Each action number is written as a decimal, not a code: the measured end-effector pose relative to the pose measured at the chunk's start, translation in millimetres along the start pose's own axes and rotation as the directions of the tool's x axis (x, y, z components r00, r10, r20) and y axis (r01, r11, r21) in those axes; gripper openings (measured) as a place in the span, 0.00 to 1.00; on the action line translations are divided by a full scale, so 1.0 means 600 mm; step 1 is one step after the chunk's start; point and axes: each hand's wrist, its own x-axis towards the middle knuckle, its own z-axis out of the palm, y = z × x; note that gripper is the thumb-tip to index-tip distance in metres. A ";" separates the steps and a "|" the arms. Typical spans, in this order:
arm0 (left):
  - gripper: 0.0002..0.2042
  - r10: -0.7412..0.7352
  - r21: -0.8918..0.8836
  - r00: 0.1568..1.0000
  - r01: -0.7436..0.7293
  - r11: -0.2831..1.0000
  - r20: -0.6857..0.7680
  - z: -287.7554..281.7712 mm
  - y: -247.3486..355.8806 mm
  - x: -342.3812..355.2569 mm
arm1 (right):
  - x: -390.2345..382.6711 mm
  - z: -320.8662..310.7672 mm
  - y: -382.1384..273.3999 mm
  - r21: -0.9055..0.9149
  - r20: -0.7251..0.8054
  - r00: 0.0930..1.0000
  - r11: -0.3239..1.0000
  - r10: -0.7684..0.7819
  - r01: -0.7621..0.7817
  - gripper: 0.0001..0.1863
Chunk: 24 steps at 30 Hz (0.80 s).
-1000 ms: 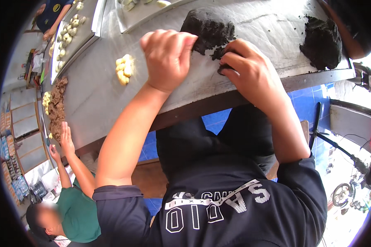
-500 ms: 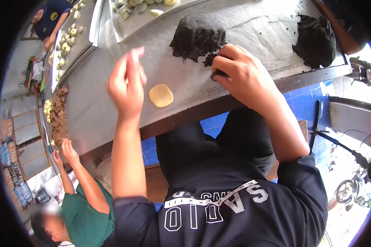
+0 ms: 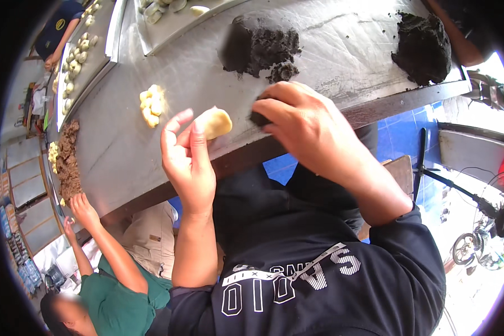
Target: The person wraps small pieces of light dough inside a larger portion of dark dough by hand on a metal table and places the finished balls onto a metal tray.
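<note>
My left hand [image 3: 190, 165] holds a flat round of pale yellow dough [image 3: 218, 123] between thumb and fingers, lifted just above the metal table [image 3: 207, 84]. To its right, my right hand [image 3: 311, 120] is curled around a small lump of dark paste [image 3: 259, 119], partly hidden by the fingers. Beyond the right hand lies a big crumbly mound of the same dark paste [image 3: 257, 46], with a loose clump [image 3: 283, 72] at its near edge. Left of the dough round sits a small cluster of yellow dough pieces [image 3: 152, 106].
Trays [image 3: 113, 42] with several pale dough balls stand at the far left and back. A second dark mound [image 3: 423, 49] lies at the right, by another person's arm [image 3: 459, 36]. At left, a person in green [image 3: 117, 291] works beside brown filling [image 3: 69, 159].
My left hand has come down and picked the dough round up off the table. My right hand has moved left and nearer, away from the mound, with paste in it.
</note>
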 end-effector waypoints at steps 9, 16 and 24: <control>0.21 0.058 0.060 0.947 -0.081 0.995 0.316 -0.005 0.000 0.032 | 0.032 0.032 -0.012 0.349 -0.235 0.964 0.914 -0.126 0.205 0.17; 0.19 0.392 0.434 0.833 -0.542 0.720 0.391 0.015 -0.011 0.064 | -0.004 0.062 -0.038 0.134 -0.104 0.964 0.957 -0.243 0.256 0.16; 0.35 0.133 0.306 0.771 -0.397 0.865 0.623 -0.005 0.016 0.048 | 0.041 0.032 -0.027 0.295 -0.072 0.997 0.955 0.004 0.017 0.19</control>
